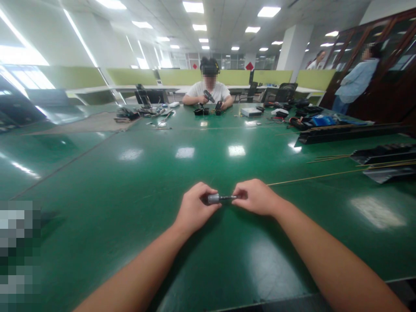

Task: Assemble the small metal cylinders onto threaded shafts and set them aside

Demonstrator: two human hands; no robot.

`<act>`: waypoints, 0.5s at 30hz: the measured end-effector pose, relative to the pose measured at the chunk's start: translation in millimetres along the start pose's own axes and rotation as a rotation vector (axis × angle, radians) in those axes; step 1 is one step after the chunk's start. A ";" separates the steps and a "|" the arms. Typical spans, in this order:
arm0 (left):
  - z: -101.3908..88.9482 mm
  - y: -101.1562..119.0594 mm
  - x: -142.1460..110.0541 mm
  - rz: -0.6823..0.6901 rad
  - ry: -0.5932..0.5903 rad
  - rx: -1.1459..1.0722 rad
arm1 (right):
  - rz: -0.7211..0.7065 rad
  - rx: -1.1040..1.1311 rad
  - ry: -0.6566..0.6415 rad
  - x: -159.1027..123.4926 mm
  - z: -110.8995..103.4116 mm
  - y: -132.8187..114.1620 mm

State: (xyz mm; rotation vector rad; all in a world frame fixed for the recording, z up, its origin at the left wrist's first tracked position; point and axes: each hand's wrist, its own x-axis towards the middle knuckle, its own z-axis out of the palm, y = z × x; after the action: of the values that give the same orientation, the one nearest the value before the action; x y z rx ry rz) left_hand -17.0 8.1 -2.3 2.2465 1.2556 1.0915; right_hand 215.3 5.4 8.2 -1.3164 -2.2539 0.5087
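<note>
Grey cylinder (213, 199) sits in the grip of the left hand (195, 206), held level between thumb and fingers above the near middle of the counter (146, 160). A thin shaft (226, 197) runs from its right end to the right hand (258, 197), whose grip is narrow, fingertips pinched about the shaft's far end. The fingers hide the cylinder's left end and the shaft's tip.

Both forearms reach in from the near edge, slanting inward so the hands face each other, close but apart, with the wrists low over the surface.

Just past the right hand, a thin yellow rod (315, 178) stretches to a dark channel (390, 171) by the counter's right edge; whether the rod touches the hand I cannot tell. Farther back on that side are a longer black channel (351, 132) and a blue item (323, 120). At the far edge, a co-worker (208, 89) holds a dark tool (209, 96), with a white box (251, 112) nearby and clutter (126, 114) toward the far left.
</note>
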 end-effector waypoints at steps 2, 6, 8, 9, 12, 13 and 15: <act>0.0 -0.9 0.1 0.000 0.001 -0.001 | 0.003 -0.001 -0.004 0.2 -0.2 0.2; -0.2 -2.6 0.4 -0.009 0.002 -0.004 | 0.007 -0.010 -0.001 0.7 -0.3 0.5; -0.2 -3.6 0.7 -0.017 -0.001 -0.005 | 0.007 -0.014 0.001 0.6 -0.4 0.9; -0.2 -4.1 0.8 -0.021 -0.003 -0.006 | 0.007 -0.015 0.001 0.4 -0.4 1.1; 0.1 -5.0 1.1 -0.026 -0.011 -0.012 | 0.003 -0.012 0.000 -0.1 -0.6 1.5; 0.2 -5.1 1.2 -0.027 -0.011 -0.016 | 0.004 -0.013 0.000 -0.3 -0.7 1.6; 0.3 -5.1 1.2 -0.024 -0.010 -0.025 | 0.010 -0.014 -0.001 -0.5 -0.8 1.6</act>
State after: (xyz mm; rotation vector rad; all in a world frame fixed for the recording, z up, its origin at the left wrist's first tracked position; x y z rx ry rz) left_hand -19.3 12.0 -5.1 2.2103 1.2547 1.0801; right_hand 217.1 5.8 7.9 -1.3347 -2.2569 0.4983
